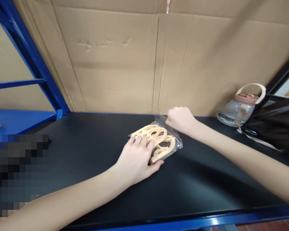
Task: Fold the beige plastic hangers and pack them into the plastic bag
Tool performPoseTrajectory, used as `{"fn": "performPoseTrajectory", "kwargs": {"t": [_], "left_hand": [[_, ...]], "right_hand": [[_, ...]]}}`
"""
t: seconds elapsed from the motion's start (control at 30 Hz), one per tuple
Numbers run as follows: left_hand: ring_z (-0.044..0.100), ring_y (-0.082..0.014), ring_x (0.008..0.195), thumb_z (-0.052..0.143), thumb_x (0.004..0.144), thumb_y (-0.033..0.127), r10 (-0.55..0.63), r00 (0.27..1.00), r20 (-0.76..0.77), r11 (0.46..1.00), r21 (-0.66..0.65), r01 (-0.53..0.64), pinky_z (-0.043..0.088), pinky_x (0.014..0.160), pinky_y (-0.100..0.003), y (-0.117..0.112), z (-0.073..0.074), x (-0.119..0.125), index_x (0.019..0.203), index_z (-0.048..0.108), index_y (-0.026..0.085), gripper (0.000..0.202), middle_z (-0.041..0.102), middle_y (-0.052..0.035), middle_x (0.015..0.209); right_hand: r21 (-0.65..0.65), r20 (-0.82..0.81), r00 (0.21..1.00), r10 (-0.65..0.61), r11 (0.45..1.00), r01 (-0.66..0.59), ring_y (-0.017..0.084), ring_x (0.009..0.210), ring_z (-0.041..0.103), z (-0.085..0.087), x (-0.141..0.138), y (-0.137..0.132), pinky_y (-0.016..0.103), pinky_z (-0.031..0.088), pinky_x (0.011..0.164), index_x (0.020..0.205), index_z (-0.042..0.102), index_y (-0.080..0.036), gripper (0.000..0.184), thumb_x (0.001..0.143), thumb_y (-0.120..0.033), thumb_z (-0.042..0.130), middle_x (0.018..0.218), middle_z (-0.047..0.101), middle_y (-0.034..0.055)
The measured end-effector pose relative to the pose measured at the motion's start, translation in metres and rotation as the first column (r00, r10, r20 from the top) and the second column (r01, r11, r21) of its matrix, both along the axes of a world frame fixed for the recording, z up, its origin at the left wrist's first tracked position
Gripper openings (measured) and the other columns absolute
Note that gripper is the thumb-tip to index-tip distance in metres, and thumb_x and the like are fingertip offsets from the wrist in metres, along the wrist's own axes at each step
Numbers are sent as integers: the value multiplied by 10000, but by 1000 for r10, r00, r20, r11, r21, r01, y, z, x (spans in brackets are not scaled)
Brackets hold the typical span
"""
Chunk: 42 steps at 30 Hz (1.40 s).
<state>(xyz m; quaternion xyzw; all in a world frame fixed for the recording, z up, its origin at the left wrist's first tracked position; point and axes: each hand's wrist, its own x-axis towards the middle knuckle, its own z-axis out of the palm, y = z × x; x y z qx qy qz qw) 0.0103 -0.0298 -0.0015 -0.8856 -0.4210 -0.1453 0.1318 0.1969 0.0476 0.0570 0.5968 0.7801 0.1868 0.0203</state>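
A clear plastic bag holding several cream-coloured, curved, looped pieces lies on the black tabletop. My left hand is over the bag's near left side, its fingers bent across the top and its thumb along the near edge, holding it against the table. At the bag's far right edge, where the loose film stands up, my right hand is closed in a fist. Film meets its fingers, though the fingertips themselves are mostly hidden behind the hand.
Cardboard panels rise behind the black tabletop. On the right stand a clear water jug with a cream handle and a black bag. A blue metal frame borders the left side.
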Motion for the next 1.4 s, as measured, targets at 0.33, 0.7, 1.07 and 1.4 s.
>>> {"fn": "performPoseTrajectory", "kwargs": {"t": [0.33,0.7,1.07,1.4], "left_hand": [[611,-299,916,407,872,648,43,996,-73,992,-112,-51,456,775,-414,9,19,-12,950,610,148,545,655,-120,997],[625,-305,817,405,869,593,329,937,-118,865,-361,-349,381,620,-340,22,36,-31,1014,603,168,491,663,-102,899],[552,-248,1143,646,757,410,563,568,600,506,-794,336,399,963,-338,47,11,-28,892,671,196,254,684,-55,1103],[610,-229,1109,738,760,245,676,313,667,348,-664,662,472,968,-338,37,9,-21,1072,680,160,328,685,-99,1166]], "right_hand": [[9,-82,995,-61,998,62,262,929,650,-13,53,-25,325,456,728,978,669,-129,253,845,-102,456,962,701,137],[-544,-684,714,-148,756,-364,149,601,625,-29,81,-26,246,474,536,838,643,-145,149,724,-157,546,705,691,31],[-288,-890,446,-94,874,-391,53,427,404,-49,59,-23,223,356,432,918,701,-168,235,774,-312,584,754,665,5],[-210,-977,127,-169,821,-530,94,556,555,-41,51,-33,232,445,538,1023,625,-155,311,778,-345,644,628,595,-21]]}}
